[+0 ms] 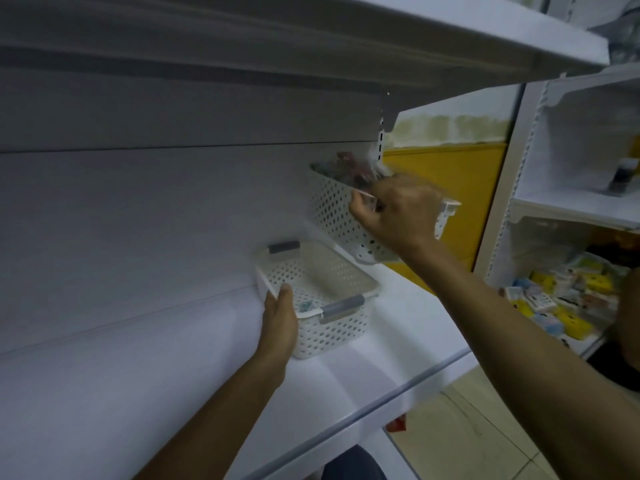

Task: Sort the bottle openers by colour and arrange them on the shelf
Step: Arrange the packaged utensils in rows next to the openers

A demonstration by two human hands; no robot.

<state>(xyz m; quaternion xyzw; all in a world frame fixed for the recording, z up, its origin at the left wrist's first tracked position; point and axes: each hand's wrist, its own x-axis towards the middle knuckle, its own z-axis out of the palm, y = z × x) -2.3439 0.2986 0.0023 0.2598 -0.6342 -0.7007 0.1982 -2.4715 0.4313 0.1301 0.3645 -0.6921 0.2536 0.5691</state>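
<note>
Two white perforated baskets are at the white shelf (346, 386). The nearer basket (332, 327) with grey handles sits on the shelf; something small and bluish lies inside near its front corner. My left hand (278, 320) grips its left rim, thumb on the edge. The farther basket (337, 216) is tilted and lifted off the shelf, holding several dark and reddish bottle openers (349, 171), blurred. My right hand (398, 209) grips that basket's near rim.
Another shelf board (311, 46) hangs overhead. A second shelving unit (571, 209) at the right carries small yellow and blue packets (561, 296). A yellow wall panel (460, 188) shows behind the gap. Tiled floor lies below right.
</note>
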